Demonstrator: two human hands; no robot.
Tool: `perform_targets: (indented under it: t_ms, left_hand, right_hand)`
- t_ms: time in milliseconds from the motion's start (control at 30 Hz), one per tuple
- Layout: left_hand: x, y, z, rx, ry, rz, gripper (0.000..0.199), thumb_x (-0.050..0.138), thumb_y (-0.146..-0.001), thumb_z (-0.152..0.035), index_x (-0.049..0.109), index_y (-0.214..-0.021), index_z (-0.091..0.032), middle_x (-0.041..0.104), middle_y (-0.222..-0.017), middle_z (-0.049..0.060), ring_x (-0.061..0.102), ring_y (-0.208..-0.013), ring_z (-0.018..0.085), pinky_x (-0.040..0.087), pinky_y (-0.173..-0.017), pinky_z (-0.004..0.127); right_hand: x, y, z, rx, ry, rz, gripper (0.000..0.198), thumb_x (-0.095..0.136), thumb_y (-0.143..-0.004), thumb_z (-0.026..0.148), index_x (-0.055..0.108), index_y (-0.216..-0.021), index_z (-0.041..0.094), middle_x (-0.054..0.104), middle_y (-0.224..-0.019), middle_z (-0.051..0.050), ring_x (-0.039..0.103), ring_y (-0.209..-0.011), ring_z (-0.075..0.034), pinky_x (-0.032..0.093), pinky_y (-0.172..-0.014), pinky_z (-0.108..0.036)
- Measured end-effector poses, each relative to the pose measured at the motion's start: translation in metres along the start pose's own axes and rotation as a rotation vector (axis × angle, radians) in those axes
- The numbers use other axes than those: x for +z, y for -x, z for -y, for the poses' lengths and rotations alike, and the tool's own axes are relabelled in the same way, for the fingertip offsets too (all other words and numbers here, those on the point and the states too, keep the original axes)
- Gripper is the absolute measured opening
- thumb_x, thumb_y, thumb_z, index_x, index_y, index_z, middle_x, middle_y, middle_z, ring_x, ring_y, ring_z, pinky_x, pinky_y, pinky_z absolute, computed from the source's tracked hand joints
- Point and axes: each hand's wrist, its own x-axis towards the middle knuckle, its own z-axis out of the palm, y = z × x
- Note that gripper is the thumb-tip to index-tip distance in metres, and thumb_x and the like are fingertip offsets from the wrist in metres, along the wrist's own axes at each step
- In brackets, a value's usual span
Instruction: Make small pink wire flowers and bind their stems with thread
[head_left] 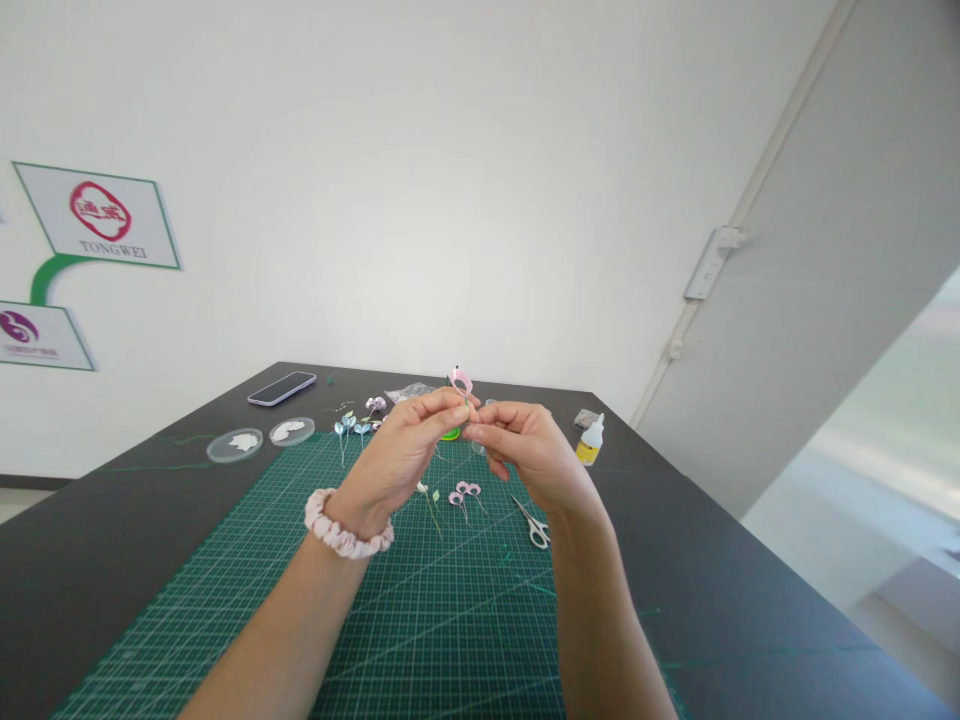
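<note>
Above the cutting mat, my left hand (416, 440) pinches the short green stem of a pink wire-framed petal (461, 381), which stands upright over the fingertips. My right hand (525, 445) is closed beside it, thumb and forefinger meeting close to the stem; whatever lies between them is too small to make out. Partly hidden behind the hands is a bright green ring-shaped object (451, 435). Below them on the mat lie pink wire petals (465, 490) and a thin stem with a pale green leaf (436, 496).
White-handled scissors (538, 535) lie on the green cutting mat (450, 620). Blue flowers (352, 427) and purple flowers (376, 404) are left of the hands. Two shallow dishes (217, 449) hold white material. A phone (282, 389) lies far left; a glue bottle (590, 441) stands right.
</note>
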Motion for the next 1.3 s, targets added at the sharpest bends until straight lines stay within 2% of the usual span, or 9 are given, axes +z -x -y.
perform_targets:
  t_ms: [200, 367, 567, 733, 1000, 1167, 1300]
  left_hand:
    - [0.000, -0.001, 0.001, 0.020, -0.020, -0.036, 0.011, 0.071, -0.074, -0.030, 0.074, -0.068, -0.022, 0.066, -0.080, 0.003, 0.054, -0.093, 0.019, 0.039, -0.090, 0.035]
    - [0.001, -0.001, 0.001, 0.000, 0.003, -0.137, 0.012, 0.078, -0.066, -0.028, 0.074, -0.075, -0.022, 0.067, -0.082, 0.002, 0.053, -0.082, 0.017, 0.041, -0.080, 0.033]
    - [0.004, 0.000, -0.002, 0.043, -0.084, -0.203, 0.010, 0.077, -0.067, -0.026, 0.069, -0.068, -0.020, 0.063, -0.077, 0.001, 0.052, -0.077, 0.015, 0.041, -0.073, 0.031]
    - [0.005, 0.001, -0.004, 0.050, -0.120, -0.214, 0.011, 0.075, -0.069, -0.026, 0.068, -0.064, -0.020, 0.061, -0.072, 0.001, 0.052, -0.074, 0.015, 0.042, -0.072, 0.032]
    - [0.002, 0.000, -0.002, 0.037, -0.096, -0.202, 0.014, 0.077, -0.067, -0.030, 0.068, -0.063, -0.020, 0.062, -0.072, 0.001, 0.051, -0.071, 0.015, 0.042, -0.072, 0.032]
    - [0.001, 0.000, -0.002, 0.032, -0.084, -0.189, 0.014, 0.078, -0.066, -0.029, 0.068, -0.061, -0.020, 0.061, -0.069, 0.000, 0.051, -0.071, 0.015, 0.042, -0.073, 0.032]
    - [0.001, 0.000, -0.002, 0.037, -0.111, -0.169, 0.015, 0.076, -0.066, -0.028, 0.065, -0.058, -0.020, 0.059, -0.066, 0.000, 0.050, -0.069, 0.015, 0.041, -0.071, 0.033]
  right_hand:
    - [0.002, -0.001, 0.003, 0.001, -0.042, -0.021, 0.022, 0.076, -0.067, 0.037, 0.066, -0.063, 0.018, 0.053, -0.055, 0.006, 0.035, -0.037, -0.003, 0.021, -0.037, -0.023]
    - [0.005, -0.001, 0.004, -0.010, 0.011, -0.111, 0.023, 0.074, -0.067, 0.038, 0.064, -0.062, 0.018, 0.051, -0.052, 0.006, 0.035, -0.038, -0.004, 0.023, -0.038, -0.023]
    - [0.011, 0.000, 0.009, -0.016, 0.129, -0.133, 0.018, 0.068, -0.071, 0.033, 0.063, -0.063, 0.018, 0.046, -0.049, 0.006, 0.035, -0.042, -0.006, 0.024, -0.040, -0.023]
    - [0.010, 0.001, 0.009, -0.018, 0.148, -0.118, 0.019, 0.067, -0.072, 0.035, 0.063, -0.064, 0.018, 0.047, -0.052, 0.005, 0.035, -0.042, -0.006, 0.025, -0.039, -0.023]
    - [0.002, 0.001, 0.002, -0.053, 0.089, -0.072, 0.015, 0.064, -0.076, 0.034, 0.066, -0.077, 0.019, 0.046, -0.049, 0.008, 0.037, -0.039, -0.006, 0.032, -0.041, -0.024]
    - [0.000, 0.002, 0.004, -0.031, 0.125, -0.060, 0.012, 0.065, -0.072, 0.030, 0.065, -0.075, 0.018, 0.054, -0.057, 0.005, 0.044, -0.042, -0.007, 0.033, -0.042, -0.024]
    - [-0.001, 0.003, 0.005, -0.043, 0.202, -0.048, 0.012, 0.064, -0.074, 0.029, 0.062, -0.068, 0.019, 0.052, -0.057, 0.005, 0.043, -0.043, -0.007, 0.034, -0.044, -0.025]
